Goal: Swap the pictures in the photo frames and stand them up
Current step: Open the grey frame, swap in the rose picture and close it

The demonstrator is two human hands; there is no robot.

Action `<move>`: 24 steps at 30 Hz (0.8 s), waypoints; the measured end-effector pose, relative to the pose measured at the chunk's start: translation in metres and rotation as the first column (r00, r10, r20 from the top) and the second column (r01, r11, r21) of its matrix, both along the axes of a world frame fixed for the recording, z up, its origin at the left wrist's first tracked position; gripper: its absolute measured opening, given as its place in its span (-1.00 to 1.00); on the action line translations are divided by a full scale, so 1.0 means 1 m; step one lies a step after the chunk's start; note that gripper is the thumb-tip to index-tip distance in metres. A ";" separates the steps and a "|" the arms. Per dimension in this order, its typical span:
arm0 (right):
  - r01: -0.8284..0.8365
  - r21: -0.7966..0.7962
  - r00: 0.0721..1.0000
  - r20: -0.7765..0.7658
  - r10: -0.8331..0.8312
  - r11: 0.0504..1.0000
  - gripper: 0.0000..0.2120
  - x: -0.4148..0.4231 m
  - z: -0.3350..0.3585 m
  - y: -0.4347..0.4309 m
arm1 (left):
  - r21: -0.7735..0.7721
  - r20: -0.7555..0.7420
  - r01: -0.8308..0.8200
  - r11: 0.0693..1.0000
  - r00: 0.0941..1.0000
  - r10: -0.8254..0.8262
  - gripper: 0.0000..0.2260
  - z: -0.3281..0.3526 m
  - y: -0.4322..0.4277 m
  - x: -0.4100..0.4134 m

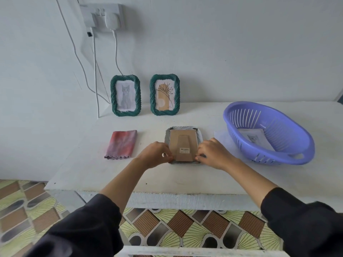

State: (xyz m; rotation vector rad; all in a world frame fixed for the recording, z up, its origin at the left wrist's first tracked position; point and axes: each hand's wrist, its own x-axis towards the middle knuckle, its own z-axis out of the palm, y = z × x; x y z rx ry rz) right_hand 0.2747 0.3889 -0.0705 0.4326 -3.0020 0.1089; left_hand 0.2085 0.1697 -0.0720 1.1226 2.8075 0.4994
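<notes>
A pale grey photo frame (199, 136) lies face down in the middle of the white table (83, 164), its brown cardboard back (182, 140) with a folded stand and barcode sticker facing up. My left hand (157, 153) pinches the frame's near left corner. My right hand (211, 153) presses its fingertips on the near right corner. Two green twisted-rim frames stand upright at the back against the wall: the left green frame (125, 95) holds a cat picture, the right green frame (164, 94) a flower drawing.
A purple slotted basket (269, 134) sits at the right with a cat print (255, 139) inside. A folded pink-grey cloth (122, 144) lies left of the face-down frame. White cables (95, 71) hang from a wall socket (104, 16). The table's front edge is close to me.
</notes>
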 end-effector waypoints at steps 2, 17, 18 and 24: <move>0.024 -0.046 1.000 -0.018 -0.025 0.999 -0.80 0.000 -0.001 -0.001 | 0.024 0.014 -0.007 1.000 1.000 0.007 -0.85 -0.002 0.000 -0.003; 0.267 -0.203 0.959 0.154 -0.239 0.942 -0.80 -0.017 0.007 -0.005 | 0.472 0.250 -0.393 0.789 0.918 0.308 -0.81 -0.007 0.018 -0.018; 0.304 -0.244 0.949 0.160 -0.271 0.921 -0.79 -0.024 0.009 -0.005 | 0.505 0.262 -0.441 0.742 0.897 0.355 -0.80 -0.006 0.022 -0.022; 0.464 -0.342 0.886 0.166 -0.434 0.817 -0.68 -0.070 0.007 -0.001 | 0.399 0.244 -0.485 0.778 0.874 0.419 -0.75 -0.013 0.035 -0.063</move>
